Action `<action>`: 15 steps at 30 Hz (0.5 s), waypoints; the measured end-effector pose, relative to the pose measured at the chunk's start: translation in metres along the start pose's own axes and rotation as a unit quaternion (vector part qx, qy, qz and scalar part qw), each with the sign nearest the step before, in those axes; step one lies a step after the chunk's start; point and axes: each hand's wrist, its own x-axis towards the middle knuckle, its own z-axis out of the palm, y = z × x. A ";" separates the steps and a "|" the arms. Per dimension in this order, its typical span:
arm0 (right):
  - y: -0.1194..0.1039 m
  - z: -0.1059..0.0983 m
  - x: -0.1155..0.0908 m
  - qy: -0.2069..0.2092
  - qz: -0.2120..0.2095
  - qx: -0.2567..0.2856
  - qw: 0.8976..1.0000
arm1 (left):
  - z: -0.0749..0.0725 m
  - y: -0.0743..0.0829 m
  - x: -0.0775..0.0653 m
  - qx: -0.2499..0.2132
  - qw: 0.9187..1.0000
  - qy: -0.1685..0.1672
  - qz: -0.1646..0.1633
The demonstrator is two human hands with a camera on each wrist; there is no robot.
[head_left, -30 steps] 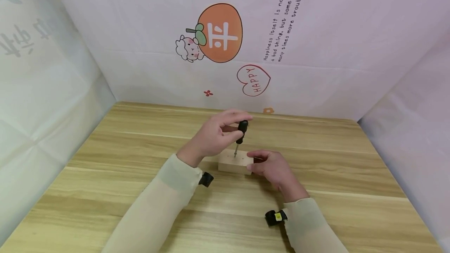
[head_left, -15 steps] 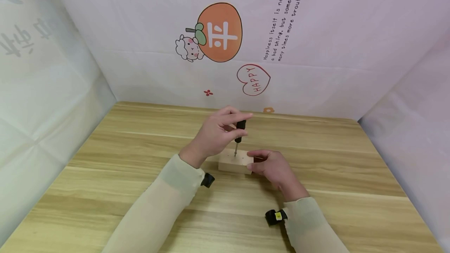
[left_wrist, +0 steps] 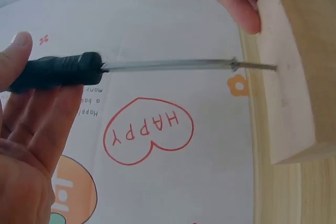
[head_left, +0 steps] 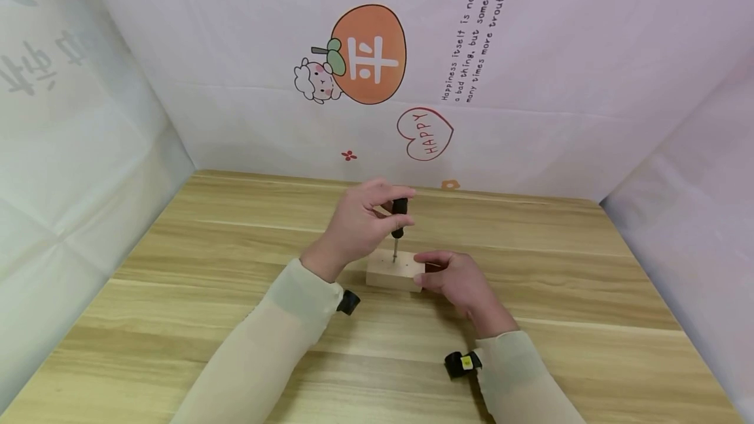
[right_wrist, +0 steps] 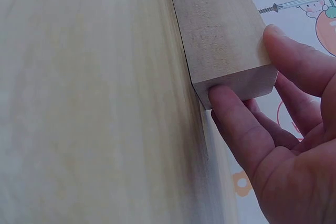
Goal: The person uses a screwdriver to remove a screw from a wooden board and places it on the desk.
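My left hand (head_left: 356, 224) holds the black handle of a screwdriver (left_wrist: 63, 70) between thumb and fingers. The screwdriver stands nearly upright, with its metal shaft pointing down. Its tip meets the head of a screw (left_wrist: 257, 66), whose threaded shank runs part way into the pale wooden block (head_left: 391, 279). Much of that thread shows above the wood. Small dark marks dot the block's top face. At the block's right end, my right hand (head_left: 462, 283) grips it, the thumb (right_wrist: 294, 56) at the top edge and one fingertip against the end face.
The block lies on a wood-grain table (head_left: 177, 319). Behind it rises a white printed cloth wall (head_left: 247, 129), and white cloth hangs at both sides. A black camera is strapped at each wrist, the left one (head_left: 349, 302) close to the block.
The left hand's fingers have shifted around the handle, and the screwdriver has tilted from leaning right to more upright. The right hand and the block have stayed in place.
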 end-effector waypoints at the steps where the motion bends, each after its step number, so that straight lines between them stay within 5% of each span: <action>1: 0.000 0.000 0.000 -0.001 -0.001 0.001 1.000 | 0.001 0.000 0.000 0.007 1.000 0.002 0.014; 4: 0.000 0.000 0.001 -0.004 -0.001 0.008 1.000 | 0.000 -0.001 -0.001 0.002 0.999 -0.025 0.037; 9: 0.000 0.001 0.000 -0.005 -0.001 0.011 1.000 | -0.006 0.000 -0.002 -0.036 0.995 -0.095 0.016; 15: 0.001 0.001 0.001 -0.006 -0.003 0.013 1.000 | -0.007 0.004 -0.002 0.006 0.999 -0.049 0.010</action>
